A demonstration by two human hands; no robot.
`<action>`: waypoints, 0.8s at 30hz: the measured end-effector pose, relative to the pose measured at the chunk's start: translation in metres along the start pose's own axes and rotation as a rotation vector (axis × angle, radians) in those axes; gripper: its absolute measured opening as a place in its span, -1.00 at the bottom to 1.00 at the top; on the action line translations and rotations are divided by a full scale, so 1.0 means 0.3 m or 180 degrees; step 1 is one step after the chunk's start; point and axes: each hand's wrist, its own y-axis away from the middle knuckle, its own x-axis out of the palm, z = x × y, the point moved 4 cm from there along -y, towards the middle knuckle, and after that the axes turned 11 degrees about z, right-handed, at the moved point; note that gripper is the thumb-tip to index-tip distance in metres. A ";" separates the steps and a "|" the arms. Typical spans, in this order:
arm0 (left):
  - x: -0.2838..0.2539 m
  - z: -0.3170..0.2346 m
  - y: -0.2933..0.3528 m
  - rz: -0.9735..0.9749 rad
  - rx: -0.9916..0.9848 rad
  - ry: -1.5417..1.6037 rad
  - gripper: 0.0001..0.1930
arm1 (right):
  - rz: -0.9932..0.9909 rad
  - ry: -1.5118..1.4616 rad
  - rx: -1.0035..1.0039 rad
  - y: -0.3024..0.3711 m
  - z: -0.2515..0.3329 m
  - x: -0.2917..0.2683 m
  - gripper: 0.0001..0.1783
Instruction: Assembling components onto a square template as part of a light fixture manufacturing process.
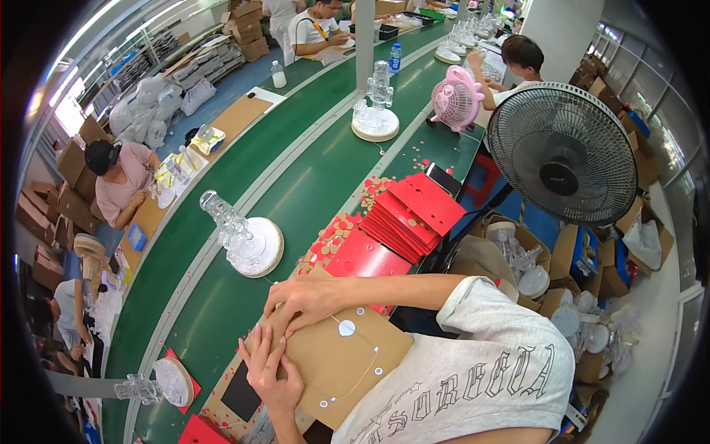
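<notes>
A tan board (355,362) lies in front of me, one corner against my white shirt. Small round white fittings and thin string sit on its face, with a larger white disc (347,328) near its upper edge. My left hand (272,370) rests on the left end of the board, fingers stretched out. Bent over the same end, my right hand (307,300) grips the edge with curled fingers; whatever lies beneath the fingertips is hidden. A black rectangle (241,392) shows beside my left hand. Beyond my right forearm lies a stack of red sheets (407,218).
Red and tan discs (333,237) are scattered on the green table (310,200). Clear stacked ornaments on round white bases (255,248) stand along it. A pink fan (456,98), a large black fan (562,155) and boxes are right; co-workers (122,174) sit across.
</notes>
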 end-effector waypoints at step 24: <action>0.009 0.041 -0.005 -0.0114 -0.0113 0.0012 -0.62 | -0.0138 -0.0103 0.2111 0.424 -0.221 -0.063 -0.49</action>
